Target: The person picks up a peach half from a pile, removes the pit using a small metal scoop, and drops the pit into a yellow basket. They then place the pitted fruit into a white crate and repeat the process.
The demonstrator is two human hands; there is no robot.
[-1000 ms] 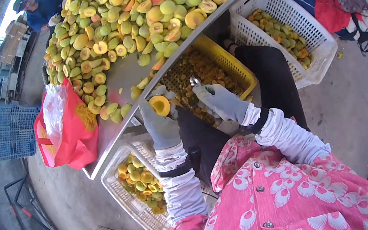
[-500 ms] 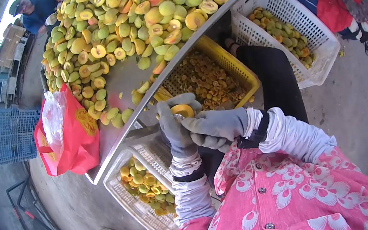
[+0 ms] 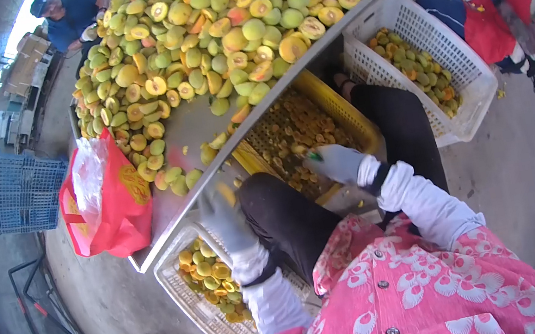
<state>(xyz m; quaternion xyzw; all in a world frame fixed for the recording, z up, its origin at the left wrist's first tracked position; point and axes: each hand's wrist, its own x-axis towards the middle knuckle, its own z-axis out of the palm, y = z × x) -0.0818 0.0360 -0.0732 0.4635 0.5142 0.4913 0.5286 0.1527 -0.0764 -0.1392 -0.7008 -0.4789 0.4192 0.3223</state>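
Note:
My left hand [image 3: 225, 221], in a grey glove and smeared by motion, is over the edge of the white crate [image 3: 178, 290] of fruit halves. A yellow peach half [image 3: 226, 193] shows blurred at its fingers. Away to the right, my gloved right hand [image 3: 337, 163] is closed above the yellow crate [image 3: 360, 118]. A small green-tipped object [image 3: 314, 157] pokes out of its fingers; its kind is hard to make out. Pitted scraps [image 3: 296, 126] lie in that yellow crate. Halved green-yellow peaches [image 3: 187, 38] are heaped on the metal table [image 3: 190, 112].
A red bag [image 3: 111, 216] stands at the table's left corner. Another white crate [image 3: 460, 61] with fruit is at right, close to my leg. Blue crates [image 3: 25, 192] are stacked at far left. A person [image 3: 70, 19] is beyond the table, and red cloth [image 3: 490, 27] lies far right.
My hands were together around a peach half; now they are apart. The left has moved down-left toward the white crate, the right has moved right over the yellow crate.

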